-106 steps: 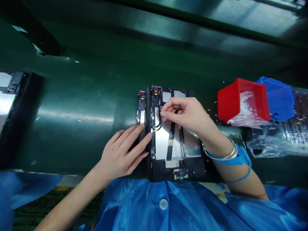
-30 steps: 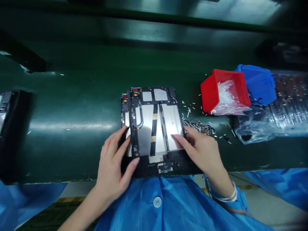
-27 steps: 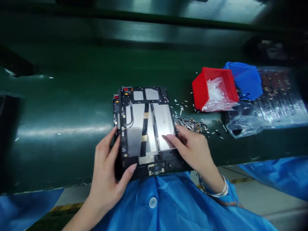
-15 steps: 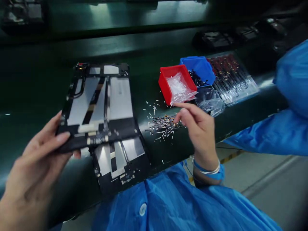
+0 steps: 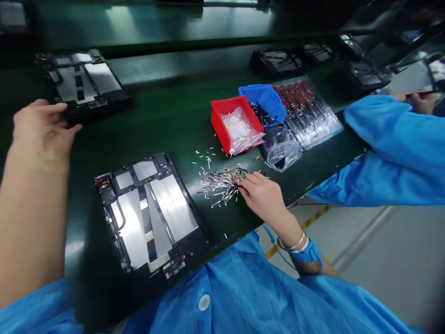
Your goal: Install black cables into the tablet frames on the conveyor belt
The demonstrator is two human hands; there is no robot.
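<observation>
At the far left, my left hand (image 5: 47,123) is beside the near left corner of an opened tablet (image 5: 88,81), its fingers apart. That tablet lies on the green work surface with its metal plates and black strips facing up. In front of me lies a second opened tablet (image 5: 153,218), touched by neither hand. My right hand (image 5: 264,192) has its fingertips pressed together at the right side of a pile of small, thin metallic cable-like parts (image 5: 222,183). What the fingertips hold is hidden.
A red bin (image 5: 220,127) holds clear bags of small white pieces. Beside it are a blue bin (image 5: 274,104) with black parts, a clear bag (image 5: 283,148) and a sheet of cables (image 5: 309,113). More devices (image 5: 278,62) stand behind. A co-worker's blue sleeve (image 5: 396,125) is at right.
My left hand has moved the held tablet to the far left and let go of it. My right hand has lowered from above the pile into its right edge, fingers closing.
</observation>
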